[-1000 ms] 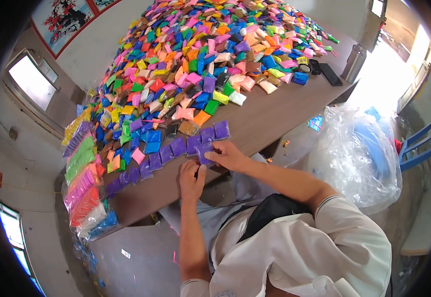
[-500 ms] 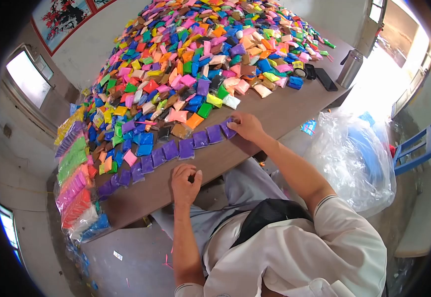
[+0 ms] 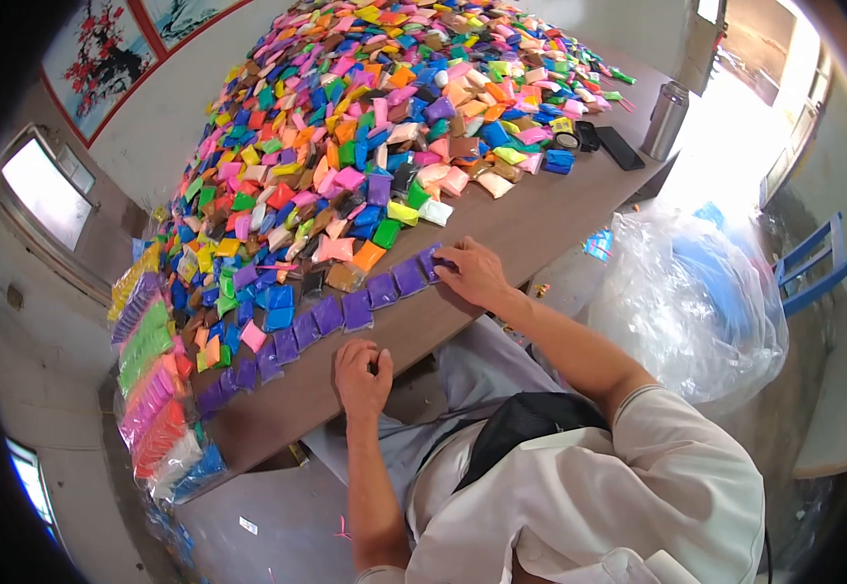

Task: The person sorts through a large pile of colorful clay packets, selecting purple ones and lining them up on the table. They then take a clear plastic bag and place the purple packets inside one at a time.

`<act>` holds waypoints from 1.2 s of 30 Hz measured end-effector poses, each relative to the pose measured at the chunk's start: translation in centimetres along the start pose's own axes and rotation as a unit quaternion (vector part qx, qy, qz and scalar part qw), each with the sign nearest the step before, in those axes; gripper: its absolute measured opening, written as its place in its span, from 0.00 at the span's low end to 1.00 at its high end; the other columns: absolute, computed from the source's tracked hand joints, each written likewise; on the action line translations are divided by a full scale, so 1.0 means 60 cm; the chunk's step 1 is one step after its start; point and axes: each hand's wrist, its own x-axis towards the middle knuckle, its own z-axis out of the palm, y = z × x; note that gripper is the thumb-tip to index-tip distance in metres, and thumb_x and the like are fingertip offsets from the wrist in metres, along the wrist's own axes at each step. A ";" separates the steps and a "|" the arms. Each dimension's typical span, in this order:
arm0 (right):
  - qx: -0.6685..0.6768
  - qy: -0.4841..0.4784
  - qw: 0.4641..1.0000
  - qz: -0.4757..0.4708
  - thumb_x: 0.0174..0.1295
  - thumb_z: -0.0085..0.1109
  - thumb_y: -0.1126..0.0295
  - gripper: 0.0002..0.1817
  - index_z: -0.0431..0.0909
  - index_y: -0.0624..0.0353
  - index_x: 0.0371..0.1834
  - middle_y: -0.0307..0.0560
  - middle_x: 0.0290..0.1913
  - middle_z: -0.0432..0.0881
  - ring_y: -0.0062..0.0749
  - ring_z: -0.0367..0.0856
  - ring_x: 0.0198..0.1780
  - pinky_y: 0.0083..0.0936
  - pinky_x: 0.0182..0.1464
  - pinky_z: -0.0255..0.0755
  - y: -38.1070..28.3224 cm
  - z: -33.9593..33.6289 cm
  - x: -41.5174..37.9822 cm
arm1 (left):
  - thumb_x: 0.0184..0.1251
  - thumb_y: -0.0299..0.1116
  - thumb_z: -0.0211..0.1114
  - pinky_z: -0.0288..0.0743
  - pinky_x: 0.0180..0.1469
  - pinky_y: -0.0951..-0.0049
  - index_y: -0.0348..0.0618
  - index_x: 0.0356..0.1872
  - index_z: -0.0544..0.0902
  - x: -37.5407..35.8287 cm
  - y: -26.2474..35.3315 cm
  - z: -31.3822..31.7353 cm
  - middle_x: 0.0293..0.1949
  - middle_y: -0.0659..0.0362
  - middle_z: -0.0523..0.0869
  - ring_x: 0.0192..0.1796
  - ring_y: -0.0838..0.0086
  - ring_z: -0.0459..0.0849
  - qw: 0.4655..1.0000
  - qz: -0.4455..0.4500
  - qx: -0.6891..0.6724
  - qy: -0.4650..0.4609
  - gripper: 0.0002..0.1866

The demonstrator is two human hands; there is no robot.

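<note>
Several purple packets (image 3: pixel 356 311) lie in a slanting row along the near part of the brown table (image 3: pixel 511 216). At the right end of that row my right hand (image 3: pixel 470 273) has its fingertips on the last purple packet (image 3: pixel 430 263), with the fingers bent over its edge. My left hand (image 3: pixel 363 378) rests at the table's front edge below the row, fingers curled and thumb near them; whether anything is inside is hidden. Beyond the row rises a large heap of small coloured packets (image 3: pixel 346 146).
Clear bags of sorted packets (image 3: pixel 156 389) line the table's left end. A steel flask (image 3: pixel 666 121), a black phone (image 3: pixel 620 148) and a dark round item stand or lie at the right. Beside the table are a big clear plastic bag (image 3: pixel 686 311) and a blue chair (image 3: pixel 813 263).
The view has shifted slightly. My right hand stays at the right end of the row, its fingers now more over the last packet. My left hand is little changed.
</note>
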 end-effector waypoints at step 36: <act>-0.033 -0.072 0.839 0.538 0.52 0.62 0.67 0.08 0.86 0.61 0.28 0.49 0.22 0.85 0.38 0.85 0.27 0.32 0.34 0.79 0.412 -0.502 -0.395 | 0.69 0.31 0.61 0.71 0.55 0.55 0.35 0.29 0.75 -0.024 -0.015 0.023 0.47 0.49 0.82 0.52 0.53 0.78 0.996 -0.033 0.077 -0.018 0.11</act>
